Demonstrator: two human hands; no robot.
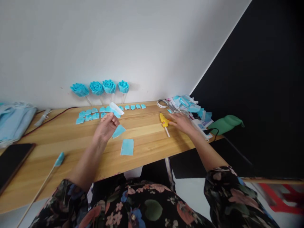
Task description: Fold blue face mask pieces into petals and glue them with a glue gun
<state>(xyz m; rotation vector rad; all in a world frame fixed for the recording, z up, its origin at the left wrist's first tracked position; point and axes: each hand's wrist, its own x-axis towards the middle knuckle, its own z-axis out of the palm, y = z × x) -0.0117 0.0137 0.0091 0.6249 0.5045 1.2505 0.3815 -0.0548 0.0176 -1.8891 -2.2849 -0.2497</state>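
My left hand (106,126) pinches a blue and white fabric strip (116,109) above the wooden table (147,142). Another blue piece (118,131) lies just right of that hand, and a blue rectangle (127,147) lies nearer me. My right hand (182,123) rests on the table with fingers stretched toward a yellow glue gun (164,121), touching its back end. Rows of small folded blue petals (95,114) lie behind the left hand. Several finished blue fabric roses (102,87) on sticks lean against the wall.
A stick with a blue bud (57,161) lies at front left beside a dark phone (11,160). Folded blue masks (14,120) sit far left. A tape roll (162,103), a scrap pile (187,106) and a green object (225,124) are at the right.
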